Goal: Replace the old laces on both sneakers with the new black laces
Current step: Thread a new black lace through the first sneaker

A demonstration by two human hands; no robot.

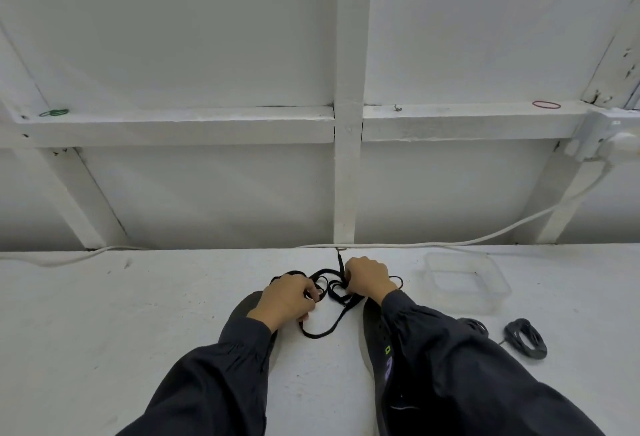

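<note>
Two dark sneakers lie on the white table, mostly under my sleeves: the left sneaker (pixel 246 307) and the right sneaker (pixel 377 342), which has green and purple marks on its side. A tangle of loose black laces (pixel 332 291) spreads between and beyond their toes. My left hand (pixel 289 298) is closed on lace strands at the left of the tangle. My right hand (pixel 369 278) grips strands at its right. Coiled black lace bundles (pixel 524 338) lie on the table to the right, one partly hidden by my right sleeve.
A clear plastic container (pixel 465 279) sits on the table right of my right hand. A white cable (pixel 450 245) runs along the table's back edge to a socket (pixel 620 141). White wall beams (pixel 344 123) rise behind, with rubber bands on the ledge.
</note>
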